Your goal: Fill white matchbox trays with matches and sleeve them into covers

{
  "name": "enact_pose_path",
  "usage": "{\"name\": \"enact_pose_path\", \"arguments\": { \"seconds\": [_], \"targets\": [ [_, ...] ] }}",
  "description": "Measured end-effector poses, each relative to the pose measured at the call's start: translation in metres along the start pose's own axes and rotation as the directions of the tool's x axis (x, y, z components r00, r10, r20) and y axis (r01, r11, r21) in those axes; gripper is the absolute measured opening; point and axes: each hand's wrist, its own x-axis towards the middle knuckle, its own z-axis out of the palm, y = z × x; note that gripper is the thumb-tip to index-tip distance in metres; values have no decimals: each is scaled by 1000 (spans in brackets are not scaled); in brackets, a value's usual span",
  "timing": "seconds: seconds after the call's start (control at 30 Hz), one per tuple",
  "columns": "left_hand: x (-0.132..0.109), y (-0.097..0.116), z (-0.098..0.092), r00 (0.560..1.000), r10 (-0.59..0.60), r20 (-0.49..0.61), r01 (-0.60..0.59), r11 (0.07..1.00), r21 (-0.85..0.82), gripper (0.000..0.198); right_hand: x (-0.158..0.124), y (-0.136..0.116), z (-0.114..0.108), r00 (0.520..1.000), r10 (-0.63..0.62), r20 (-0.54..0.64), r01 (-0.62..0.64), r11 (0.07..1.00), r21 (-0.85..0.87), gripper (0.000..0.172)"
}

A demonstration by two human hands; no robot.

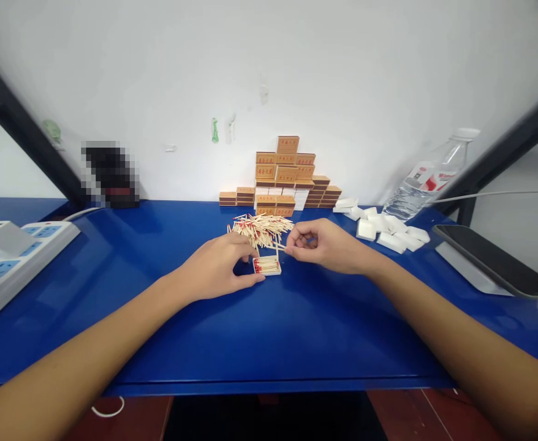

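My left hand (pixel 220 263) grips the left end of a small white matchbox tray (pixel 271 273), its thumb at the near edge. Red-tipped matches (pixel 268 264) lie in the tray, side by side with their heads to the left. Just above the tray's right end, my right hand (pixel 326 246) pinches a few matchsticks (pixel 279 247) between thumb and fingers; how many is too small to tell. Behind both hands spreads a loose heap of matches (pixel 262 228) on the blue table (pixel 269 331).
Orange-brown matchboxes (pixel 287 174) are stacked against the wall. White trays (pixel 391 226) lie scattered at right, near a tilted water bottle (pixel 428 174) and a phone (pixel 499 257). A power strip (pixel 25 257) sits at left; a dark pixelated object (pixel 111 174) stands behind it.
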Motion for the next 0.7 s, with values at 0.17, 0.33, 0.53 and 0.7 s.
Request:
{"name": "enact_pose_path", "arguments": {
  "seconds": [0.17, 0.33, 0.53, 0.7],
  "targets": [
    [0, 1, -1, 1000, -13, 10, 13, 1000, -5, 26, 0, 1, 11, 996, 18, -92, -21, 999, -26, 12],
    [-1, 2, 0, 1000, -15, -10, 15, 1000, 3, 27, -3, -5, 27, 982, -14, -189, -8, 994, -113, 2],
    [0, 1, 2, 1000, -2, -14, 3, 1000, 28, 30, -11, -17, 30, 975, -177, -134, 134, 950, -281, 6],
    [0, 0, 1, 1000, -10, -8, 10, 1000, 8, 29, -14, -14, 15, 972, -236, 0, 217, 897, -384, 7]
  ]
}}
